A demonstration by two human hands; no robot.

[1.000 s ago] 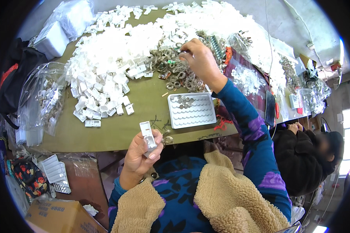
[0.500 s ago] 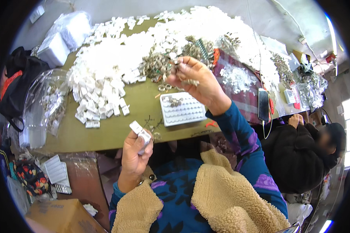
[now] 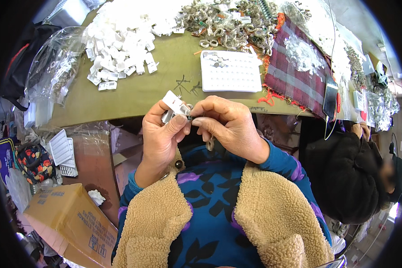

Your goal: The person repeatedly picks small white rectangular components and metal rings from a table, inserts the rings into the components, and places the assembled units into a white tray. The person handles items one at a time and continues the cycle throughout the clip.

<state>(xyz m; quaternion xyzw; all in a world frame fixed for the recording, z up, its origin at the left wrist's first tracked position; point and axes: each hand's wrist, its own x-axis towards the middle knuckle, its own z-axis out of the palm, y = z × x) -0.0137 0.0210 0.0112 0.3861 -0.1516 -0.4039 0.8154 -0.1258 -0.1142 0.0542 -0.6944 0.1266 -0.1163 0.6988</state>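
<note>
My left hand (image 3: 158, 136) grips a small white plastic case (image 3: 176, 104), its flap-like lid standing up. Against the case's right side, my right hand (image 3: 230, 127) pinches thumb and forefinger on something small that the fingers mostly hide. A small coiled beige-grey piece (image 3: 210, 144) hangs below the right hand's curled fingers. Both hands meet just in front of the table's near edge. Beyond them lies a white tray (image 3: 231, 84) with rows of round pockets and several small silvery discs (image 3: 215, 60) in its upper left part.
A pile of white plastic cases (image 3: 116, 53) covers the table's left side. Coiled grey-beige pieces (image 3: 241, 29) are heaped at the back. Right of the tray are a plaid cloth (image 3: 295, 67) and a phone (image 3: 330, 96). Another person (image 3: 344, 178) sits at right; a cardboard box (image 3: 71, 223) stands lower left.
My right hand has come back from the coiled heap to the white case in my left hand. The view has tipped downward, so the table appears higher.
</note>
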